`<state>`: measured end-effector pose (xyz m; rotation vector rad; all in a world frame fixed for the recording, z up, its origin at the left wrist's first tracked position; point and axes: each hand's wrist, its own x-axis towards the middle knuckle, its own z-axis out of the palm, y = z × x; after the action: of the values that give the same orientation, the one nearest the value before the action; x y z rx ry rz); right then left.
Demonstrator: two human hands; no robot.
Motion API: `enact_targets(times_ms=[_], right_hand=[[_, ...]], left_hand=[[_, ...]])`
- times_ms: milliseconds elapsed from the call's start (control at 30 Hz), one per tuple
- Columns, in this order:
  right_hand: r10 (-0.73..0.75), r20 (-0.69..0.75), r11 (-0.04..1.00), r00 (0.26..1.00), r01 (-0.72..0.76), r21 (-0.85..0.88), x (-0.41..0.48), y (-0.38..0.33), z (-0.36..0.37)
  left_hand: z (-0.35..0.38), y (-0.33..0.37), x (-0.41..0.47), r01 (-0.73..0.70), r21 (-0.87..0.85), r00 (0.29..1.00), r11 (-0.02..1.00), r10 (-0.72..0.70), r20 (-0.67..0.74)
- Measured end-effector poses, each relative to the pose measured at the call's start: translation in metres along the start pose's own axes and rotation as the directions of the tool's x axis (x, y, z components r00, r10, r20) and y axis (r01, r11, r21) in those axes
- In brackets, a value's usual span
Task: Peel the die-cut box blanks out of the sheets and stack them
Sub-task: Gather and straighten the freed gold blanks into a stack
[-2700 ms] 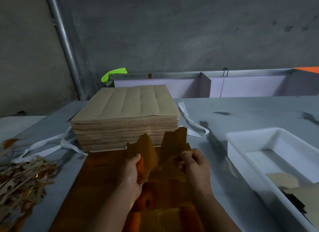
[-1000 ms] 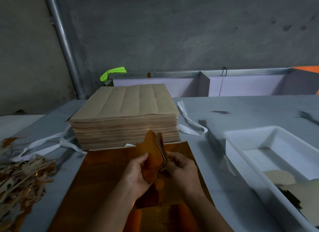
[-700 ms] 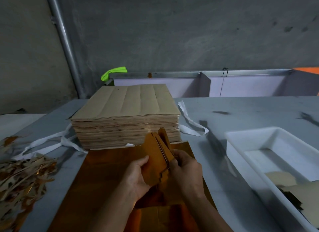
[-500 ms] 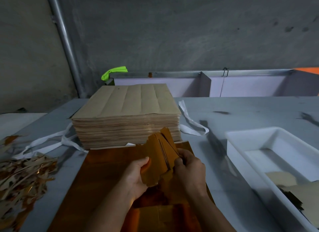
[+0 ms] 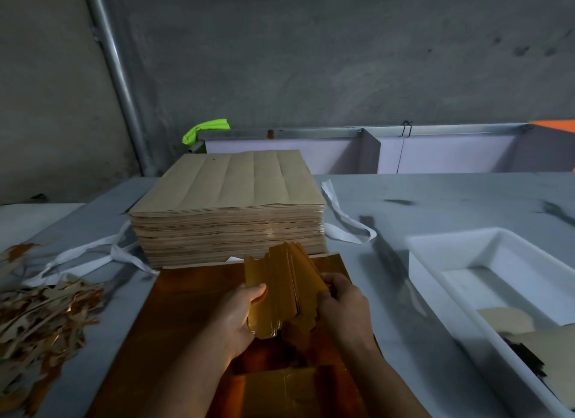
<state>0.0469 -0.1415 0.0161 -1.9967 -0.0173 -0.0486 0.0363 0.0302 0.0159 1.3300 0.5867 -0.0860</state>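
Gold-foil box blanks (image 5: 281, 288), a fanned bundle, tilt above the gold sheet (image 5: 183, 321), their lower edges hidden behind both hands. The left hand (image 5: 238, 316) grips the bundle's left side with its thumb on the front face, while the right hand (image 5: 343, 307) pinches the right edge. The white tray (image 5: 429, 280) is cut off at the frame edge.

Both hands hold a small bundle of gold die-cut box blanks (image 5: 280, 290) upright above a gold foil sheet (image 5: 193, 318) lying flat on the grey desk (image 5: 435, 199). Left hand (image 5: 236, 315) grips the bundle's left edge, thumb on the front face; right hand (image 5: 342, 305) pinches the right edge. Tall stack of brown sheets (image 5: 230, 209) sits just behind the foil sheet, white straps (image 5: 342, 221) beside it. Scrap trimmings pile (image 5: 37, 318) at left. White tray (image 5: 435, 252) at right, a few blanks inside.
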Motion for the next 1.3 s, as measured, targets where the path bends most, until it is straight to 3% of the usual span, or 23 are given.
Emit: enact_targets(times_ms=[200,333,467,667,800,1100,1200,1300], right_hand=[[0.045,-0.141,0.999,0.989,-0.045,0.001,0.005,-0.001,-0.018],[0.011,-0.171,0.996,0.985,0.004,0.088,0.012,-0.007,-0.036],[-0.017,0.005,0.977,1.0,0.016,0.215,0.017,-0.019,-0.04],[-0.179,0.352,0.983,0.919,0.156,0.093,0.017,-0.03,-0.033],[-0.214,0.466,0.97,0.859,0.242,0.0,0.018,-0.038,-0.029],[-0.235,0.515,0.931,0.824,0.344,-0.125,0.018,-0.045,-0.027],[-0.243,0.493,0.934,0.835,0.339,-0.114,0.019,-0.039,-0.024],[-0.292,0.441,0.913,0.849,0.385,-0.137,0.02,-0.034,-0.019]], left_hand=[[-0.011,0.003,0.0,0.055,0.047,0.999,0.997,-0.055,0.0],[-0.022,0.006,-0.003,0.112,0.057,0.993,0.992,-0.113,0.015],[-0.026,0.008,-0.005,0.151,0.061,0.987,0.987,-0.154,0.05],[-0.022,0.006,-0.015,0.213,0.089,0.957,0.973,-0.226,0.182],[-0.022,0.011,-0.02,0.239,0.086,0.934,0.967,-0.253,0.253],[-0.011,0.021,-0.022,0.133,0.214,0.911,0.968,-0.205,0.358],[-0.012,0.02,-0.023,0.161,0.182,0.872,0.97,-0.226,0.434],[-0.015,0.015,-0.026,0.148,0.268,0.824,0.952,-0.269,0.499]])
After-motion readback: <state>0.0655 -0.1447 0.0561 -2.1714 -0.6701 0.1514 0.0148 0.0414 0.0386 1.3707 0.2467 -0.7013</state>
